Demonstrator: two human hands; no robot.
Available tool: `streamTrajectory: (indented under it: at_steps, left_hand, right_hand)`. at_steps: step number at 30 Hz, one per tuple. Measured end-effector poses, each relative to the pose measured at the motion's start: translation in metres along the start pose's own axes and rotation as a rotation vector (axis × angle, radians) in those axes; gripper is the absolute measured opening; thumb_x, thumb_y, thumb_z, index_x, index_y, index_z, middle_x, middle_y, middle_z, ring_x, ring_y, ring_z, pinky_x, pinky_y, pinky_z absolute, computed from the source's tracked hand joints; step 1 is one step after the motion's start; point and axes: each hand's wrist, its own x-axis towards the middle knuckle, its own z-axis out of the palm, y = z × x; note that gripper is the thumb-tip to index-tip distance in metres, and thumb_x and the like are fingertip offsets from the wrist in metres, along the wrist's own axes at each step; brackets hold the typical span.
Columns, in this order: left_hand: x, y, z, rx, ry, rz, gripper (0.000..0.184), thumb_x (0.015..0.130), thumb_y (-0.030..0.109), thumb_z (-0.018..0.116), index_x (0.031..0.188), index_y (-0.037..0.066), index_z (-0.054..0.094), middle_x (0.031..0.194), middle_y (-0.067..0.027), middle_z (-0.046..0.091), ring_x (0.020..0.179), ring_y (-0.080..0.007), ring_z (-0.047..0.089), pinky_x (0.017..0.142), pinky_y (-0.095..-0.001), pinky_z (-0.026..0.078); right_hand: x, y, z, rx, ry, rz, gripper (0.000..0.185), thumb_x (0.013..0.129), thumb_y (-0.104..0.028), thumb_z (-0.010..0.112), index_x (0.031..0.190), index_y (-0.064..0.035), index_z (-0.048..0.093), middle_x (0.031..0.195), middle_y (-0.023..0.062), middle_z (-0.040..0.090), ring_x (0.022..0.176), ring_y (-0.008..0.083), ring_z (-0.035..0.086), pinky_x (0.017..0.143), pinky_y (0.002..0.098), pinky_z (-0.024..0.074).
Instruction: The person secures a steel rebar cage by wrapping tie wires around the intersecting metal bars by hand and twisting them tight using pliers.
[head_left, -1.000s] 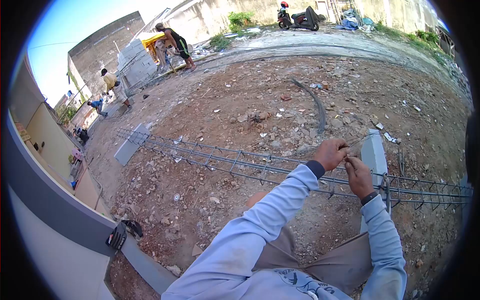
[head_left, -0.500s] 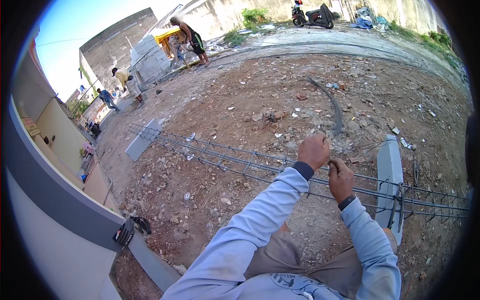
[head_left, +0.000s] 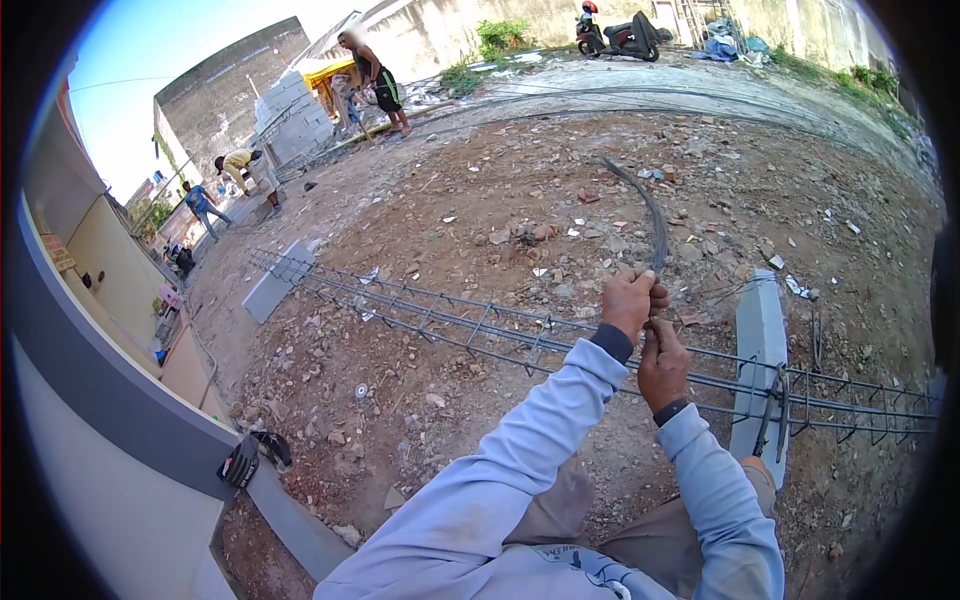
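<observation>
My left hand (head_left: 630, 305) is closed, its fingers curled in a pinch above the steel rebar cage (head_left: 480, 328). Just below it, my right hand (head_left: 662, 365) is also closed, with thumb and fingertips pressed together. Whatever thin thing they may hold between them is too small to make out. The cage of long bars and square stirrups runs across in front of me, resting on a grey block (head_left: 762, 325) at right and another grey block (head_left: 278, 282) at far left. A dark two-handled tool (head_left: 776, 408) hangs on the cage by the right block.
Beyond my hands, a bundle of thin wire (head_left: 655, 220) lies on rubble-strewn soil. A low grey wall (head_left: 120, 440) stands at left, with dark gloves (head_left: 250, 458) at its corner. Several people work at the back left, near stacked blocks (head_left: 290, 120). A motorbike (head_left: 625, 38) is parked behind.
My right hand has come in closer beneath the left, and the left has its fingers turned more into view. The view has shifted slightly. In the background, a person in yellow has bent lower.
</observation>
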Motion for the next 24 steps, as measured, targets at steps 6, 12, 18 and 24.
streamTrajectory:
  at_steps: [6, 12, 18, 24]
  left_hand:
    - [0.014, 0.02, -0.02, 0.048, 0.021, 0.199, 0.016, 0.093, 0.018, 0.053, 0.091, 0.003, 0.059, 0.073, -0.0046, 0.064, 0.059, -0.0114, 0.061, 0.051, -0.0225, 0.048]
    - [0.019, 0.007, -0.031, 0.105, 0.068, 0.265, 0.017, 0.092, 0.012, 0.055, 0.091, -0.004, 0.059, 0.076, -0.0101, 0.065, 0.064, -0.0155, 0.064, 0.061, -0.0268, 0.054]
    - [0.022, -0.002, -0.034, 0.325, 0.09, 0.354, 0.018, 0.091, 0.014, 0.057, 0.097, -0.002, 0.06, 0.075, -0.0045, 0.064, 0.063, -0.011, 0.058, 0.06, -0.0266, 0.049]
    - [0.034, 0.011, -0.079, -0.26, 0.047, 0.38, 0.018, 0.091, 0.022, 0.058, 0.091, 0.004, 0.063, 0.066, 0.0017, 0.056, 0.054, -0.008, 0.05, 0.05, -0.0252, 0.041]
  right_hand:
    - [0.045, -0.037, -0.055, 0.269, 0.14, -0.002, 0.044, 0.091, -0.004, 0.05, 0.134, -0.007, 0.045, 0.1, 0.0082, 0.059, 0.081, 0.012, 0.056, 0.066, 0.0259, 0.047]
    - [0.078, -0.167, -0.115, 0.551, 0.726, -0.565, 0.059, 0.097, -0.018, 0.043, 0.146, -0.0125, 0.01, 0.111, 0.0175, 0.056, 0.078, 0.0149, 0.058, 0.066, 0.0273, 0.0498]
    - [0.076, -0.248, 0.005, 0.132, -0.44, -0.733, 0.038, 0.089, -0.017, 0.053, 0.125, -0.0077, 0.048, 0.087, 0.0135, 0.063, 0.069, 0.024, 0.06, 0.062, 0.0355, 0.0492]
    - [0.09, -0.117, 0.022, -0.147, -0.214, -0.482, 0.032, 0.083, -0.011, 0.059, 0.114, -0.0025, 0.059, 0.089, 0.0162, 0.061, 0.081, 0.0322, 0.061, 0.069, 0.0395, 0.0498]
